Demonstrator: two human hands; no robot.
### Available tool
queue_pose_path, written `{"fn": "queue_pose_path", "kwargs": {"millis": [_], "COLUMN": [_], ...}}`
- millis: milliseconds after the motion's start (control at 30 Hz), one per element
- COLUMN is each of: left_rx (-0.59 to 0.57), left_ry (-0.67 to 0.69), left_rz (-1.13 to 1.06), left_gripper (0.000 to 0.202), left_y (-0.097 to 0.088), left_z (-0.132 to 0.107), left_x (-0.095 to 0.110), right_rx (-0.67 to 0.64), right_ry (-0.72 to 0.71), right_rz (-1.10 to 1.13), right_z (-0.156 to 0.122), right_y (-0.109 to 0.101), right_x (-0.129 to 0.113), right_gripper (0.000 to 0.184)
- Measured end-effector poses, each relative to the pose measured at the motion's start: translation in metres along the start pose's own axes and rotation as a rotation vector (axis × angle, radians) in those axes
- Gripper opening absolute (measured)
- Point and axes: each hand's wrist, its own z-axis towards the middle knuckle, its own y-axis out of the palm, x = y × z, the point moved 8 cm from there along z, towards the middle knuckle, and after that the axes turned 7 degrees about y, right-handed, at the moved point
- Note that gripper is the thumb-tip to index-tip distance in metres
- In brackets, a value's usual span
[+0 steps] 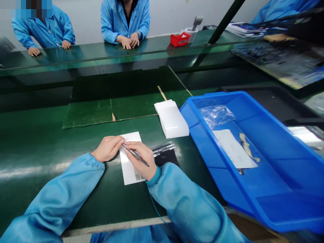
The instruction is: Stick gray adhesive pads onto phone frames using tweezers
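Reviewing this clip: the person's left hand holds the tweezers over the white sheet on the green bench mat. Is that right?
No, the hand is wrong: the right hand holds the tweezers, not the left hand, as the head view shows. The tweezers are over the white sheet on the green bench mat, as you said.

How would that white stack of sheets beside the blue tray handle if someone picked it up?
The white stack of sheets probably feels light, as it looks like thin paper or film. Its bowed edge suggests it flexes easily. Its smooth faces may slide apart on the glossy green bench mat if pushed.
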Motion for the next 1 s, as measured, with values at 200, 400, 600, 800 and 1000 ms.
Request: {"fn": "queue_pose_path", "kwargs": {"millis": [200, 400, 600, 800, 1000], "left_rx": [0.009, 0.010, 0.017, 0.018, 0.019], "left_ry": [0.006, -0.002, -0.004, -0.019, -0.031], "left_rz": [0.008, 0.000, -0.017, -0.029, -0.039], "left_gripper": [0.033, 0.032, 0.030, 0.029, 0.029], "left_y": [-0.0002, -0.0001, 0.0012, 0.0014, 0.0004], "left_z": [-0.0005, -0.0010, -0.0021, -0.0026, -0.0022], "left_x": [-0.0001, -0.0013, -0.0034, -0.0047, -0.0043], "right_rx": [0.009, 0.019, 0.012, 0.008, 0.019], "right_ry": [0.001, 0.014, -0.001, -0.009, 0.001], "right_rz": [0.006, -0.006, 0.000, 0.011, 0.007], "right_z": [0.0002, 0.0003, 0.0000, -0.0005, -0.0003], "right_y": [-0.0008, -0.0017, -0.0010, -0.0002, -0.0007], "right_x": [-0.0007, -0.0001, -0.0009, -0.0008, -0.0007], "right_gripper": [0.021, 0.021, 0.021, 0.022, 0.022]}}
